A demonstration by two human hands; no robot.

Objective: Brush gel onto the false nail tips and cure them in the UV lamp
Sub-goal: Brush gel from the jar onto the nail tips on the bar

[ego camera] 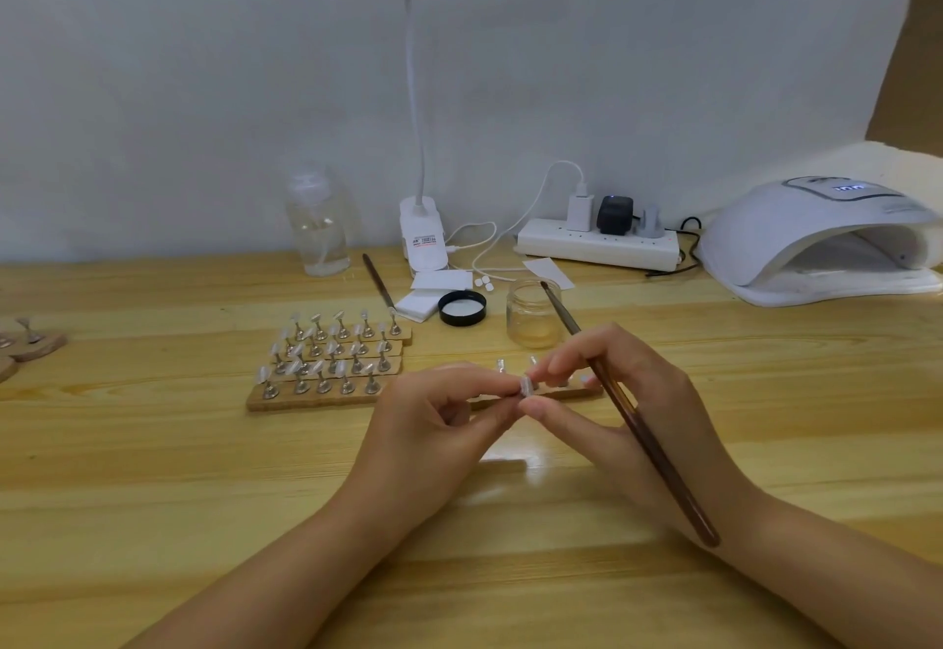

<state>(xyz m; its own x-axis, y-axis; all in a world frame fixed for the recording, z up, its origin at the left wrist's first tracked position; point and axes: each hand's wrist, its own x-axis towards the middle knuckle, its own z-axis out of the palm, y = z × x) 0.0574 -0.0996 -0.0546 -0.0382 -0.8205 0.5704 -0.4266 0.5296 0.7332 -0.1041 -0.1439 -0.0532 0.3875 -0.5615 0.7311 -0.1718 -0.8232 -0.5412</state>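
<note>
Left hand (433, 408) and right hand (602, 393) meet at frame centre, both pinching one small translucent false nail tip (525, 387) between fingertips; whether it is still seated on its metal stand I cannot tell. The right hand also grips the long dark-brown wooden-handled gel brush (638, 424), handle running to 5 o'clock across the wrist, bristles pointing to 11 o'clock, just by the small clear glass gel jar (533, 314). Behind the hands, a narrow wooden holder strip (571, 392) carries a few stands. At 10 o'clock, stacked wooden racks of nail tips on metal stands (331, 357). The round black jar lid (462, 308) lies at 12 o'clock beside the jar. The white domed UV lamp (816, 240) sits at 2 o'clock on the pale wood-grain counter (153, 470), mouth open toward the hands. Judgement: tip being positioned before coating. Steady it by the edges only, keep the bristles off skin, load little gel, stroke base to free edge, thin coat, then cure.
</note>
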